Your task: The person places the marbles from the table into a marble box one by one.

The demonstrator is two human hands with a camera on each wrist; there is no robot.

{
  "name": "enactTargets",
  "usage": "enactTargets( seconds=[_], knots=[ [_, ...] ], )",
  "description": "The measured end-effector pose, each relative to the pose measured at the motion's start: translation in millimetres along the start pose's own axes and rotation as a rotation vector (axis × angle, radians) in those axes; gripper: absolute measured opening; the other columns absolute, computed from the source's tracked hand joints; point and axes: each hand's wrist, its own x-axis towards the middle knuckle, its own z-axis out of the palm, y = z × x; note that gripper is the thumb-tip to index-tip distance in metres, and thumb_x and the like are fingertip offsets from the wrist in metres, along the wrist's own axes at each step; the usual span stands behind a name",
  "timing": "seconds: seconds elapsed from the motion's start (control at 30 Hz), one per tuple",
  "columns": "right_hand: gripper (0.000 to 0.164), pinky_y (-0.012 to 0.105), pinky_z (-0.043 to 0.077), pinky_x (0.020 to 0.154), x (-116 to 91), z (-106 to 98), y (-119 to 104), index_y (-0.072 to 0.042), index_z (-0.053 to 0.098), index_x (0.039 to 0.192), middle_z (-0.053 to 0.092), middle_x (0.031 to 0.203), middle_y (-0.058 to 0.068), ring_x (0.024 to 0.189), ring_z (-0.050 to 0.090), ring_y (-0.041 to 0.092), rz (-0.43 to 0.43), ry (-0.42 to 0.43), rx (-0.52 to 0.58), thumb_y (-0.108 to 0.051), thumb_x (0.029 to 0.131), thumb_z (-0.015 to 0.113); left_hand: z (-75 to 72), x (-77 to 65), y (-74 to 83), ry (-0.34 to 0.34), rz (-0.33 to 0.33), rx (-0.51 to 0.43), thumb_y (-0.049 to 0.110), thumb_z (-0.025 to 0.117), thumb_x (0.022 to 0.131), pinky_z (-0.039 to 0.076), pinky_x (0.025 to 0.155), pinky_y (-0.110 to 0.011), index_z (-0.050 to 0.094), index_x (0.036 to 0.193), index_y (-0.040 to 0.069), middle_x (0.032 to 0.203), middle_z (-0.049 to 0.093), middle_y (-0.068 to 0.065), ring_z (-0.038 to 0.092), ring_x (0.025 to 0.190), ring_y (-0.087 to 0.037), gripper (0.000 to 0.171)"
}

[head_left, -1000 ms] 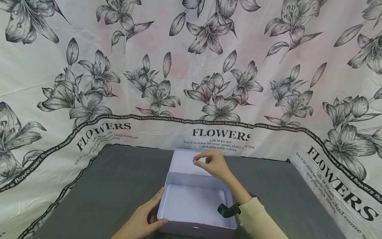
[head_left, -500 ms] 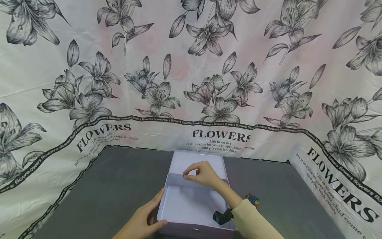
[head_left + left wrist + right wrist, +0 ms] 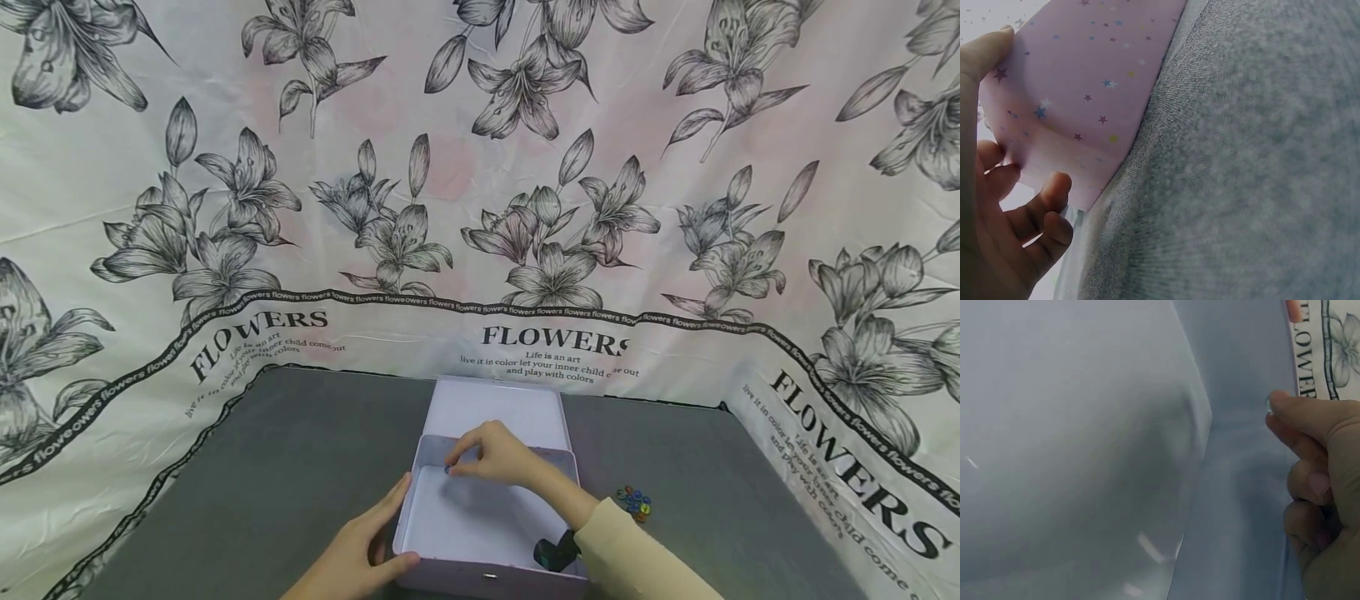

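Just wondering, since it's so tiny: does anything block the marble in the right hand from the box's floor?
Nothing visible does. The right hand pinches the glass marble over the open star-patterned box, whose lid lies folded back, out of the way.

Lilac box [image 3: 480,529], lid [image 3: 517,404] back, left hand [image 3: 363,542] touching; right hand [image 3: 498,457] pinches a glassy marble [image 3: 1269,405] near its far-left corner; coloured marbles [image 3: 635,504] to its right.

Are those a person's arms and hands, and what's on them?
Yes: an ungloved left hand and right hand. A pale cream sleeve shows on the right, with a black wrist-worn device near its cuff; no left sleeve shows.
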Motion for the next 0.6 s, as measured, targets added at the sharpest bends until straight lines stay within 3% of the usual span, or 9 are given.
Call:
enactTargets(
  seconds=[0.2,0.4,0.6],
  knots=[
    [0.009,0.015,0.033,0.048,-2.3,2.5,-1.9,-0.007,0.085,0.099,0.082,0.096,0.001,0.046,0.033,-0.005,0.017,-0.042,-0.037,-0.009,0.091,0.084,1.4,0.0,-1.1,-0.002,-0.024,-0.003,0.031,0.076,0.099,0.043,0.056,-0.022,0.024,0.171,0.019,0.152,0.049,-0.013,0.04,0.059,0.002,0.089],
    [0.007,0.016,0.042,0.056,-5.4,8.6,-1.3,-0.01,0.086,0.097,0.082,0.096,-0.005,0.062,0.049,-0.003,0.061,-0.108,-0.057,-0.011,0.09,0.086,1.4,0.1,-1.8,-0.005,-0.018,0.006,0.031,0.076,0.1,0.043,0.055,-0.021,0.023,0.171,0.017,0.157,0.048,-0.014,0.039,0.058,0.002,0.089],
    [0.007,0.016,0.038,0.052,-7.7,13.7,-0.1,-0.011,0.086,0.096,0.082,0.096,-0.005,0.05,0.039,0.0,0.075,-0.142,-0.081,-0.01,0.089,0.086,1.5,0.1,-2.4,-0.004,-0.013,0.011,0.033,0.076,0.1,0.043,0.055,-0.021,0.023,0.171,0.016,0.165,0.042,-0.015,0.039,0.058,0.002,0.09]
  ],
)
